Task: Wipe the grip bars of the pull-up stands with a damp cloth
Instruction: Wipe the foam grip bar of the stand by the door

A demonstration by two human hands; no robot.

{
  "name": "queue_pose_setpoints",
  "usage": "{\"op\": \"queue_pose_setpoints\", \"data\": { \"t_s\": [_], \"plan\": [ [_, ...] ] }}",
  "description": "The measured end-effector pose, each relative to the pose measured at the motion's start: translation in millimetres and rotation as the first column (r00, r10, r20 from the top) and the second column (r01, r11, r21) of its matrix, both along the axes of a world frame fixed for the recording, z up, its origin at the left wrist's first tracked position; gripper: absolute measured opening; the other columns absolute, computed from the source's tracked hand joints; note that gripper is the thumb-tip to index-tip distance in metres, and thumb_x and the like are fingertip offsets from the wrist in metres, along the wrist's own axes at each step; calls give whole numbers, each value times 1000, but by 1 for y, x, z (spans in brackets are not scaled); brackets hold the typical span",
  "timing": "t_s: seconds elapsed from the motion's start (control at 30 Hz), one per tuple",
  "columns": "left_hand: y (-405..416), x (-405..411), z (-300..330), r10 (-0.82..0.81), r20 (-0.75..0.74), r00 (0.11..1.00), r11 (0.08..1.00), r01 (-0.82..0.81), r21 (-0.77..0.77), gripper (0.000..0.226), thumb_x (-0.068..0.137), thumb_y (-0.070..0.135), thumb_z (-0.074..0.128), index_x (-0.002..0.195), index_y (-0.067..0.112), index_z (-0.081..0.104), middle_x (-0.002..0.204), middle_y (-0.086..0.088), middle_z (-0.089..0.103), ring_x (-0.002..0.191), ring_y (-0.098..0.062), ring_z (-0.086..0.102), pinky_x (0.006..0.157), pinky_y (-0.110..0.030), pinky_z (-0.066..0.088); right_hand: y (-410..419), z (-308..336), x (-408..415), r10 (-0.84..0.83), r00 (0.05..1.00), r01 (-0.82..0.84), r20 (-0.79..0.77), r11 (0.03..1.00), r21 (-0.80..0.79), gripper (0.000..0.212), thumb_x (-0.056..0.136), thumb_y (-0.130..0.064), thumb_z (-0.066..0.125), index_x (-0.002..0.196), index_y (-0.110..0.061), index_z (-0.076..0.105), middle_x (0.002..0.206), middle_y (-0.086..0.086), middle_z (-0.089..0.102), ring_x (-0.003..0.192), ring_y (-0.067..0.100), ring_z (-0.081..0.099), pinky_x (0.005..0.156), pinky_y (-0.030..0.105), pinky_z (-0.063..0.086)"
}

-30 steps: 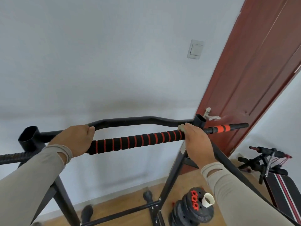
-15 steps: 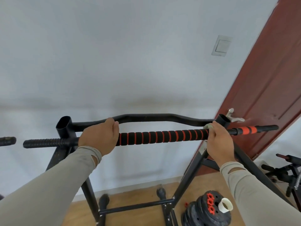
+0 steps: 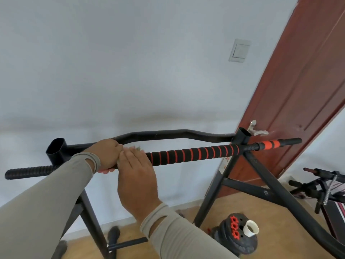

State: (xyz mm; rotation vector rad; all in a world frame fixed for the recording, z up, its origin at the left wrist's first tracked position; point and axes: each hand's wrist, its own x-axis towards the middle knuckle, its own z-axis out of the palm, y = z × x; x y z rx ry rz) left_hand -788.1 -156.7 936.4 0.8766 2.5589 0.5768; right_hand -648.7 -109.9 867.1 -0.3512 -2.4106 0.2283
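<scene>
— Pale wall (image 3: pixel 115 71) behind, a light switch (image 3: pixel 239 50) on it, and a red-brown door (image 3: pixel 306 94) with a silver handle (image 3: pixel 256 128) on the right. What's up front?

— 1 pull-up stand (image 3: pixel 220 176), black frame, and across it the grip bar (image 3: pixel 192 152), black foam with orange rings. The left hand (image 3: pixel 106 154) is wrapped around the bar, fingers curled under. The right hand (image 3: pixel 137 172) lies just beside it, touching, fingers fairly straight over the bar.

— And the cloth?

— Only a greenish scrap of cloth (image 3: pixel 137 147) peeks past the right fingertips; that hand hides the rest, so I cannot tell how it's held.

— Anything below?

— Wooden floor (image 3: pixel 220 208), a stack of weight plates (image 3: pixel 237 234) with a white roll (image 3: pixel 251 228) on top, and a bench (image 3: pixel 324 187) cut off at the right edge.
</scene>
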Motion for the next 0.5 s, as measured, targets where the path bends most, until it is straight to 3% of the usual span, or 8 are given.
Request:
{"op": "queue_pose_setpoints", "data": {
  "t_s": [0.07,0.13,0.27,0.4,0.5],
  "plan": [
    [1,-2,-1,31,50,998,999,-32,33,39,103,31,37,87,7,64,59,-11,71,46,-22,62,54,-34,54,28,7,17,69,997,-73,35,988,134,38,107,-23,43,142,-13,57,144,5,62,141,22,50,126,44,28],
    [3,-3,-2,18,-14,1000,1000,-18,13,39,102,30,35,85,7,62,56,-10,70,43,-21,62,55,-35,55,67,14,40,59,995,-73,83,981,180,37,104,-16,50,140,-13,57,142,5,62,138,21,52,124,43,31],
    [1,-3,-2,-38,-87,995,999,38,-11,38,101,30,36,82,8,61,56,-7,70,43,-19,64,63,-38,58,146,25,99,-162,974,133,160,976,175,40,98,-10,47,135,-18,61,128,-3,66,120,17,60,113,36,44],
    [1,0,-2,-94,-187,978,996,93,-15,39,100,36,39,77,13,59,68,-8,69,59,-24,68,65,-38,56,214,43,156,-461,860,439,218,887,145,34,89,0,59,117,-17,67,109,0,71,101,23,67,93,41,56],
    [-3,3,-2,-69,-257,964,997,73,8,37,99,45,39,76,21,54,63,-1,65,55,-20,62,60,-32,52,221,53,157,-506,838,513,203,858,20,24,92,0,54,101,-18,66,93,-1,65,88,24,64,78,42,55]
  ]
}}
